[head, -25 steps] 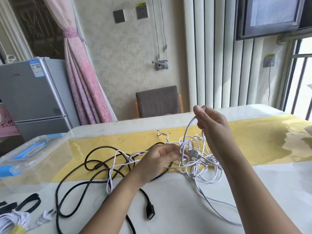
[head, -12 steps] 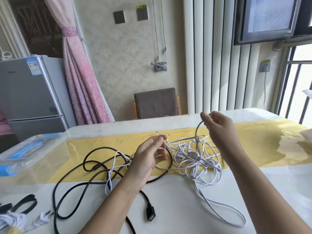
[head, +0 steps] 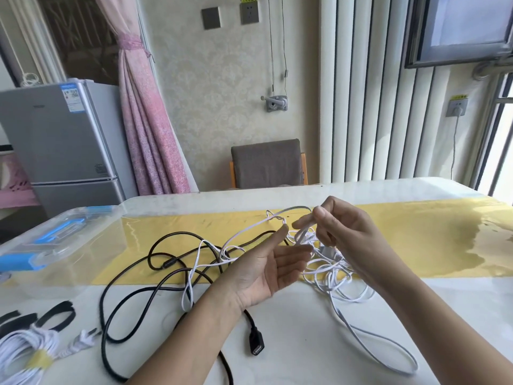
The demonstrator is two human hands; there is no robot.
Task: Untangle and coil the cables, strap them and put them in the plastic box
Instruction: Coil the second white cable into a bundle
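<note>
A tangled white cable (head: 327, 270) lies in a heap at the table's middle, one long loop trailing toward the front right. A black cable (head: 130, 295) with a USB socket end sprawls left of it, crossed by white strands. My right hand (head: 344, 232) hovers over the heap and pinches a white strand that arcs away to the left. Palm up, my left hand (head: 266, 268) spreads its fingers beside the heap and holds nothing. The clear plastic box (head: 55, 240) with blue latches stands at the left edge.
A coiled white cable (head: 25, 354) bound with a yellow strap lies at the front left, black straps (head: 55, 312) beside it. A yellow runner (head: 416, 240) crosses the white table. Behind the table stand a brown chair (head: 268, 163) and a grey fridge (head: 63, 145).
My left hand let go of the white strand and turned palm up with fingers spread. My right hand came lower and nearer the heap, still pinching a strand. The camera tilted slightly.
</note>
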